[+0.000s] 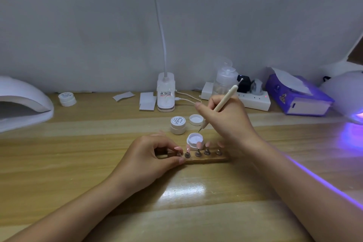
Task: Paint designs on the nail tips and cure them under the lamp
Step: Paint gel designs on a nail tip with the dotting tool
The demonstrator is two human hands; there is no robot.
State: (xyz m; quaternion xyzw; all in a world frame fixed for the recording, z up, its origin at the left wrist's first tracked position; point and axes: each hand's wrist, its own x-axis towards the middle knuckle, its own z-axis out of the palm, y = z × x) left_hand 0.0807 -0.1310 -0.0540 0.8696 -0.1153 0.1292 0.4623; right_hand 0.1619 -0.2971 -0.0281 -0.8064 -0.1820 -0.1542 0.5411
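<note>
— Pale wood, that desk (59, 163), against a grey wall. One head view was all we got. What step was it?

— Painting, I'd judge. Her right hand (225, 118) was pinched round the dotting pen (222, 104), its tip hanging just above the open gel pot (194, 139). Left hand (153, 153) pinched the leftmost stand on the wooden strip (206, 159), steadying it.

— And the nail tips (198, 146)?

— Upright on their stands, just in front of the pot.

— Curing?

— Not yet. The lamp (345, 96) glowed violet, far right. Next she'd need to load the pen, then touch a tip lightly.
</note>
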